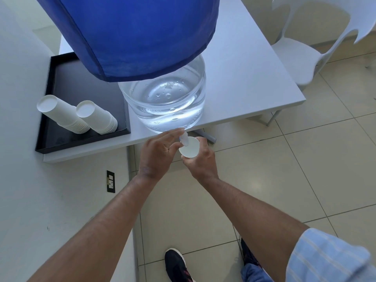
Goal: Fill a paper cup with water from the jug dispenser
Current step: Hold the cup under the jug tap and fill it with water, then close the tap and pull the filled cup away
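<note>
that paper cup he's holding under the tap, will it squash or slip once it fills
The paper cup looks thin-walled, so it would probably dent under a hard squeeze; the right hand wraps its side rather than pinching it. With water in it, it should turn heavier and easier to spill if tilted. The matt paper likely grips well unless splashed from the tap that the left hand works.

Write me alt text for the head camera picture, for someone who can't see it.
A person's right hand holds a white paper cup under the tap of a clear water jug at a white table's edge, while the left hand works the tap. Two stacks of cups lie in a black tray to the left.
</note>
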Tool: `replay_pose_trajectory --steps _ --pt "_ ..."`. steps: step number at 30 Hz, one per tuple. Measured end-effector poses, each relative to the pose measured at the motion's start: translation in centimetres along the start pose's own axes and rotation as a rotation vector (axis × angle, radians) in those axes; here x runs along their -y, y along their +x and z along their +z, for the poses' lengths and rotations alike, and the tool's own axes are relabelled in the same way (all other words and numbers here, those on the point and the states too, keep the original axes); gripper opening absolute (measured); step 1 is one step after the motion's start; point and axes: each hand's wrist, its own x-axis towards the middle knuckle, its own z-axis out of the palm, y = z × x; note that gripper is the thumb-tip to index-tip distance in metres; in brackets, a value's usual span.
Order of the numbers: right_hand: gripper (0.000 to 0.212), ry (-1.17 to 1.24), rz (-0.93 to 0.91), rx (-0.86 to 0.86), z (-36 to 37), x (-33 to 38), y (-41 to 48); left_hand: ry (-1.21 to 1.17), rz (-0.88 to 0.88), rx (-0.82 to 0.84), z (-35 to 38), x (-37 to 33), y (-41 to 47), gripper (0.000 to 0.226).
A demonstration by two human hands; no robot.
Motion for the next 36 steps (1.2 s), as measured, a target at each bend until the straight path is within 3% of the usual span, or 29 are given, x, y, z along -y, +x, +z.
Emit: replay_pose_trajectory --steps 10,20,29,36 --pt "0.063 -0.003 0.074 -0.047 -2.1 -2.0 -0.2 -0.121 -0.189 0.043 0.5 0.4 -0.8 0.028" --pt "0.066 -0.023 0.04 -0.215 -10.0 -1.6 1.1 -0.191 -0.351 0.062 1.1 0.1 -0.4 0.03" --pt "0.064 0.028 -0.032 -0.317 -15.7 1.7 6.9 -0.265 -0.363 0.104 1.4 0.3 -1.4 0.05" --pt "0.068 0.035 0.0 -0.265 -14.7 2.6 11.7 -0.254 -0.359 0.103 1.5 0.0 -1.8 0.053"
